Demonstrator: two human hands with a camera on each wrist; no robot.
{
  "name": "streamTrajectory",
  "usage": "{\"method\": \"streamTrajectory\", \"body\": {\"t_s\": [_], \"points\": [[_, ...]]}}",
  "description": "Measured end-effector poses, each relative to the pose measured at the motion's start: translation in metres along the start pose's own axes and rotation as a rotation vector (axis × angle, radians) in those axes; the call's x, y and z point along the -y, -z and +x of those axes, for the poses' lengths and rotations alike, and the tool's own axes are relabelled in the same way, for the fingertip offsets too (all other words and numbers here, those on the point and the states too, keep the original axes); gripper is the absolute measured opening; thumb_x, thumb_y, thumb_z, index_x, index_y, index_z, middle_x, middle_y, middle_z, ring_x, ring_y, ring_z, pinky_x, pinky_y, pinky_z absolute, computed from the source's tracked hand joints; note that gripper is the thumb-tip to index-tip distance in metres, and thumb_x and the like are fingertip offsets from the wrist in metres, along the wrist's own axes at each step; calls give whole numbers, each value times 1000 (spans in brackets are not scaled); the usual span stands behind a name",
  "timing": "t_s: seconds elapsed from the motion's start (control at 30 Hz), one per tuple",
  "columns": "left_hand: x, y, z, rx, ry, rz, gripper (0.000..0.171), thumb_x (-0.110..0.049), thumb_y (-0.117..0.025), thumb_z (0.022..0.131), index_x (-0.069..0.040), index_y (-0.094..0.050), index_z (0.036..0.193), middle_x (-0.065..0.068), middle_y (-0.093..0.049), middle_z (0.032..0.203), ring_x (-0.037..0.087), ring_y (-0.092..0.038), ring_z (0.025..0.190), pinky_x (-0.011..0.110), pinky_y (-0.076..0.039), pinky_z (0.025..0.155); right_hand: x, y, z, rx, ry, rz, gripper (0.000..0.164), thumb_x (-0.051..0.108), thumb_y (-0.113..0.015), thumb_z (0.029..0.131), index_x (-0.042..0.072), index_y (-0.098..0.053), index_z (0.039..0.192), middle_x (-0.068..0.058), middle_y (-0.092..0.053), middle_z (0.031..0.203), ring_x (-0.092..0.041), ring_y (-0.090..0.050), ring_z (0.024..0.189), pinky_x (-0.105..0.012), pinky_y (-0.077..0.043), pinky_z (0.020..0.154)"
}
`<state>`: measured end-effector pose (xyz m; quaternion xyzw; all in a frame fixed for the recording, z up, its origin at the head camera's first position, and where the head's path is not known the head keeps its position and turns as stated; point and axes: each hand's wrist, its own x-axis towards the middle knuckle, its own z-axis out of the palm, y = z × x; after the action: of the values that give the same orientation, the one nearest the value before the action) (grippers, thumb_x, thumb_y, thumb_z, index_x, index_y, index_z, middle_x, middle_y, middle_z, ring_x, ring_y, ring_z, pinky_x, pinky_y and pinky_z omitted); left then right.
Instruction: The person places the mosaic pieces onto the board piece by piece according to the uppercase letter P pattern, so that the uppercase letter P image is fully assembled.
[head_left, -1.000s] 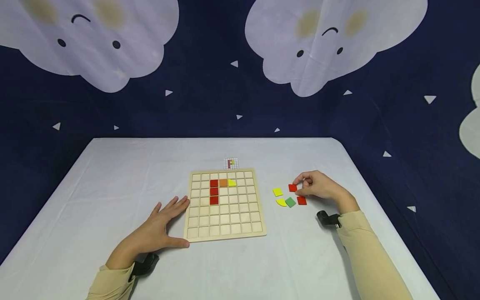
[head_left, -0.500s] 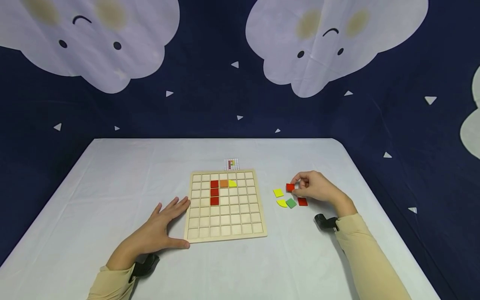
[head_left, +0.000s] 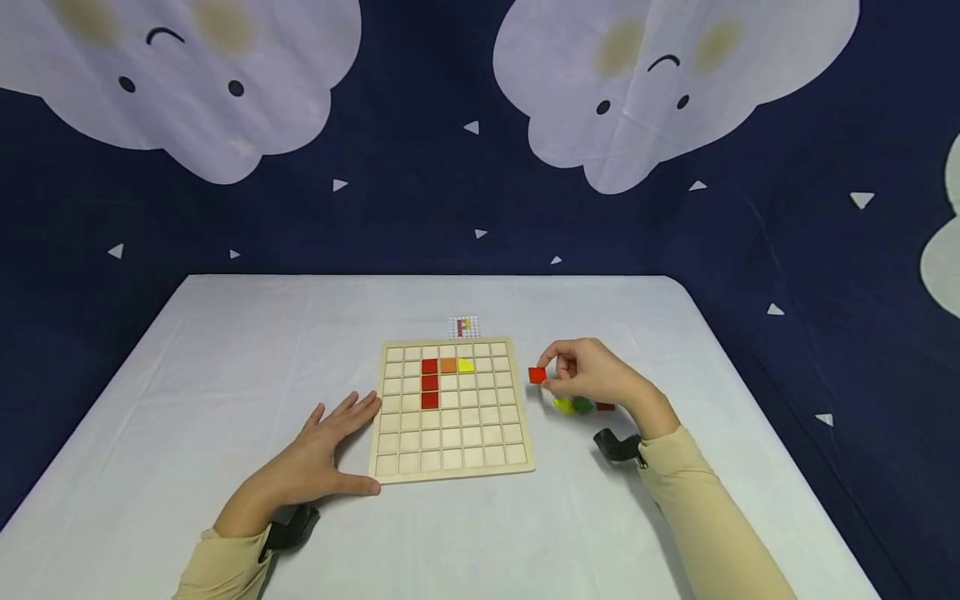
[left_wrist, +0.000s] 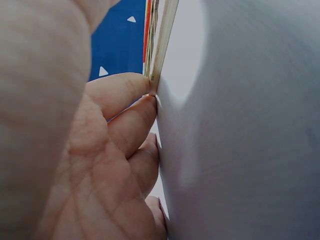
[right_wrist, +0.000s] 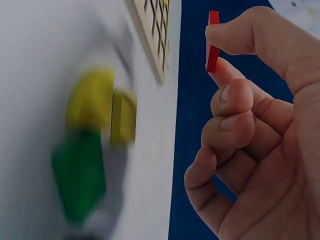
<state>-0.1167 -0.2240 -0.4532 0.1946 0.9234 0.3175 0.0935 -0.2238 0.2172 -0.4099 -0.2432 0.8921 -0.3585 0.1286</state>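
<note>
Between thumb and index finger, my right hand [head_left: 592,371] pinches a red square tile [head_left: 537,375], held just right of the wooden grid board [head_left: 470,437]. The right wrist view shows that red tile [right_wrist: 213,42] edge-on, raised off the table. My left hand [head_left: 318,458] lies with spread fingers against the board's left edge, thumb at its near left corner. In the left wrist view the fingertips [left_wrist: 145,107] touch the board's side. Set in the grid are a column of red tiles [head_left: 430,383], an orange tile [head_left: 447,365] and a yellow quarter-round tile [head_left: 466,365].
Under and beside the right hand lie a yellow quarter-round tile [right_wrist: 90,100], a green tile [right_wrist: 80,175], a yellow square tile [right_wrist: 124,117] and another red tile [head_left: 605,407]. A small printed pattern card [head_left: 465,327] lies behind the board on the white table [head_left: 300,325].
My right hand has lifted the red tile from among the loose tiles and carried it left toward the board. The left hand stays at the board's edge.
</note>
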Motion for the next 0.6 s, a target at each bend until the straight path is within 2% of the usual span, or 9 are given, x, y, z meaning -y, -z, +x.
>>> {"method": "streamTrajectory", "body": {"t_s": [0.37, 0.6], "points": [[-1, 1, -1, -2, -6, -3, 121, -52, -98, 70, -8, -40, 166, 15, -35, 175, 49, -23, 164, 81, -4, 125, 39, -42, 25, 78, 109, 35, 21, 11, -79, 88, 10, -73, 108, 8, -55, 69, -5, -46, 59, -19, -41, 58], [0, 1, 0, -1, -7, -5, 121, -51, -99, 69, -8, -40, 166, 15, -35, 175, 49, -23, 164, 81, -4, 125, 60, -70, 39, 130, 176, -55, 20, 13, -77, 88, 10, -73, 108, 12, -55, 66, 1, -46, 59, -19, -48, 70]]}}
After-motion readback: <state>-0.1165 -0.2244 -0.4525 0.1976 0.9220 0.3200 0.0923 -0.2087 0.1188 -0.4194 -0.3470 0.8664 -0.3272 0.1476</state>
